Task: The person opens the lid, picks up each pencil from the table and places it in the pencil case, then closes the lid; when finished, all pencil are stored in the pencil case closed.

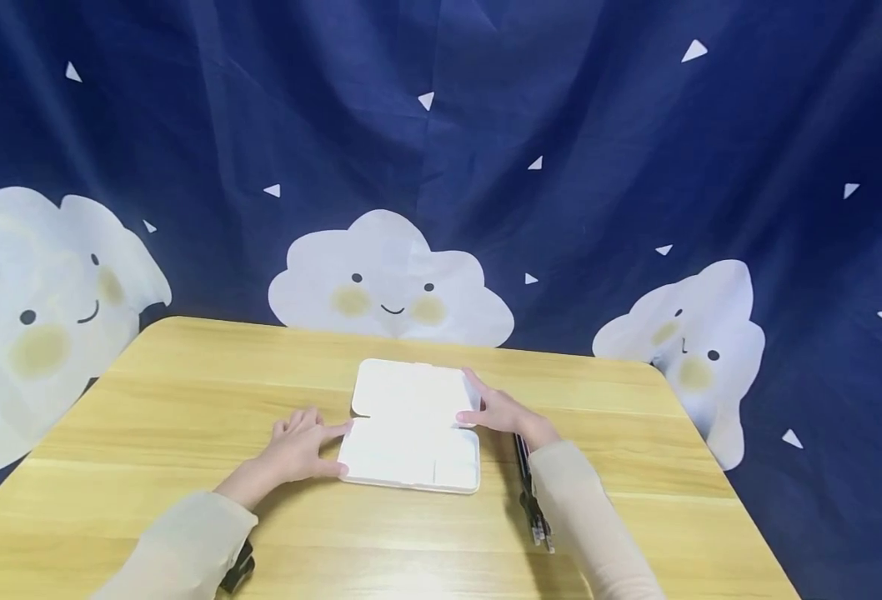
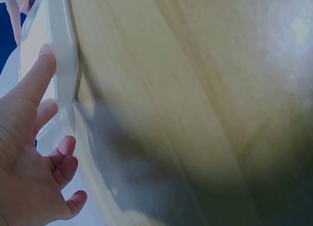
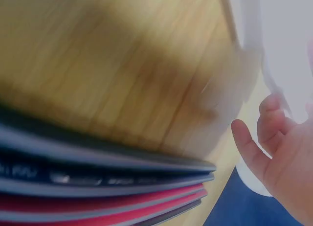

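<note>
A white pencil case (image 1: pixel 388 454) lies unfolded on the table, its lid (image 1: pixel 411 392) spread out on the far side and its compartmented base nearer me. With thumb and forefinger my left hand (image 1: pixel 294 450) holds the base's left end; the other fingers curl away from it. In the left wrist view the thumb (image 2: pixel 41 69) lies over the case's rim. My right hand (image 1: pixel 504 412) grips the lid's right end, thumb on its inner face and forefinger at the far corner. Its little finger (image 3: pixel 249 145) sticks out in the right wrist view.
Several dark pens or pencils (image 1: pixel 527 483) lie in a bundle beside my right forearm; red ones (image 3: pixel 166 199) show in the right wrist view. A dark object (image 1: pixel 238 567) shows by my left sleeve. Behind the wooden table (image 1: pixel 598 400) hangs a blue cloud-print curtain (image 1: pixel 598 125).
</note>
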A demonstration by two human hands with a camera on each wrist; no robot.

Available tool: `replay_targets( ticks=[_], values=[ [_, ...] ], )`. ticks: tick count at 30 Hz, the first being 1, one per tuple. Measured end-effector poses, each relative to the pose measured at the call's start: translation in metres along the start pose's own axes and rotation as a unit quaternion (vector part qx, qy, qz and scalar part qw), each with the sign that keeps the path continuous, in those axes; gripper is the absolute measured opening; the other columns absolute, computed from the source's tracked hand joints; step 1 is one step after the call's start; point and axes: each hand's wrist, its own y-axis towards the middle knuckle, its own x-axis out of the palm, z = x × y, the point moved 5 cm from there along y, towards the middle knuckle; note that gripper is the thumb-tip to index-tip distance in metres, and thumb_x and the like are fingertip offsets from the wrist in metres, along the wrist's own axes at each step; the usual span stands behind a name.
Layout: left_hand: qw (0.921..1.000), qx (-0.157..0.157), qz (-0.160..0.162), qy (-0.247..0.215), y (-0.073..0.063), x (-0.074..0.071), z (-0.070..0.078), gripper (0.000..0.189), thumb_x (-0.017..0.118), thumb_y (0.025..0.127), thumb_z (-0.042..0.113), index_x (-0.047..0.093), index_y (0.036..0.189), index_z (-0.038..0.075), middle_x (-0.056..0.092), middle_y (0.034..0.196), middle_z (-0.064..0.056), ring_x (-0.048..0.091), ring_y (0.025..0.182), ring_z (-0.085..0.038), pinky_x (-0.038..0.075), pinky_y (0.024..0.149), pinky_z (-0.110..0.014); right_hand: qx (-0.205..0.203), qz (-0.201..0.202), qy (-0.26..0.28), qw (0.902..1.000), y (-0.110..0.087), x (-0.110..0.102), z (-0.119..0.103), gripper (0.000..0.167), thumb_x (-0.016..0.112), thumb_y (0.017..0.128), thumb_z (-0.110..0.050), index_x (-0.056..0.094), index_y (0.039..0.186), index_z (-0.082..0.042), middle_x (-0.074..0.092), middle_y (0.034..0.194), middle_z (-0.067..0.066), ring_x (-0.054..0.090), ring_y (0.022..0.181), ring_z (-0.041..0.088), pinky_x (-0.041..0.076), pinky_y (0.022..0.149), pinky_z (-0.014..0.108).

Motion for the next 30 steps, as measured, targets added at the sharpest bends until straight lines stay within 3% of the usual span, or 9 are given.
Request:
replay_targets(
  ticks=[3, 6, 9, 12, 18, 24, 30],
  values=[
    [1.0, -0.001, 0.001, 0.006, 0.001, 0.0, 0.003, 0.071, 0.074, 0.067, 0.046, 0.055, 0.128, 0.017, 0.041, 0.085, -0.004, 0.033, 0.079, -0.021, 0.025, 0.066, -0.036, 0.002, 0.01, -0.008, 0.9999, 0.001, -0.003, -0.002, 0.088, 0.062, 0.085, -0.033, 0.005, 0.147, -0.009, 0.057, 0.109, 0.022, 0.054, 0.089, 0.024, 0.042, 0.083, 0.036],
    [0.9999, 0.004, 0.004, 0.008, 0.001, -0.001, 0.004, 0.072, 0.075, 0.066, 0.046, 0.055, 0.127, 0.013, 0.053, 0.092, -0.01, 0.043, 0.082, -0.023, 0.033, 0.064, -0.036, -0.005, 0.018, -0.009, 0.9998, 0.001, -0.004, -0.004, 0.089, 0.063, 0.085, -0.033, 0.004, 0.147, -0.01, 0.053, 0.076, 0.01, 0.046, 0.067, 0.017, 0.038, 0.064, 0.029],
    [0.9999, 0.011, 0.001, -0.005, 0.0, -0.001, 0.005, 0.072, 0.076, 0.067, 0.041, 0.055, 0.127, 0.009, 0.06, 0.11, -0.019, 0.055, 0.094, -0.033, 0.044, 0.066, -0.043, -0.017, 0.025, -0.015, 0.9994, 0.0, -0.004, -0.005, 0.09, 0.063, 0.085, -0.033, 0.003, 0.147, -0.009, 0.05, 0.074, 0.006, 0.043, 0.064, 0.014, 0.036, 0.06, 0.026],
    [0.9995, 0.013, -0.013, -0.027, 0.0, -0.001, 0.006, 0.071, 0.076, 0.068, 0.037, 0.053, 0.128, 0.006, 0.057, 0.122, -0.017, 0.055, 0.106, -0.038, 0.047, 0.07, -0.051, -0.023, 0.029, -0.016, 0.9992, -0.002, -0.003, -0.004, 0.091, 0.064, 0.084, -0.032, 0.003, 0.147, -0.008, 0.05, 0.074, 0.005, 0.044, 0.065, 0.013, 0.037, 0.061, 0.026],
    [0.9986, 0.014, -0.03, -0.042, -0.002, 0.001, 0.006, 0.071, 0.076, 0.07, 0.036, 0.05, 0.13, 0.006, 0.055, 0.124, -0.018, 0.053, 0.109, -0.04, 0.046, 0.075, -0.054, 0.003, 0.015, -0.013, 0.9998, -0.001, 0.003, 0.002, 0.095, 0.066, 0.083, -0.033, 0.0, 0.147, -0.009, 0.049, 0.069, 0.004, 0.043, 0.064, 0.013, 0.037, 0.061, 0.026],
    [0.9973, 0.024, -0.042, -0.054, -0.001, 0.003, 0.005, 0.073, 0.075, 0.071, 0.035, 0.047, 0.131, 0.003, 0.053, 0.125, -0.021, 0.052, 0.11, -0.041, 0.044, 0.081, -0.054, 0.029, -0.021, -0.011, 0.9993, 0.001, 0.008, 0.007, 0.098, 0.066, 0.082, -0.037, -0.004, 0.147, -0.011, 0.052, 0.076, 0.004, 0.046, 0.069, 0.014, 0.038, 0.067, 0.027],
    [0.9964, 0.029, -0.044, -0.066, -0.001, 0.003, 0.005, 0.074, 0.075, 0.072, 0.035, 0.045, 0.132, 0.002, 0.054, 0.123, -0.024, 0.053, 0.107, -0.042, 0.044, 0.082, -0.054, 0.016, -0.002, -0.016, 0.9997, 0.002, 0.005, 0.005, 0.095, 0.065, 0.083, -0.035, 0.001, 0.147, -0.01, 0.052, 0.07, 0.004, 0.046, 0.063, 0.014, 0.039, 0.062, 0.026]
  ],
)
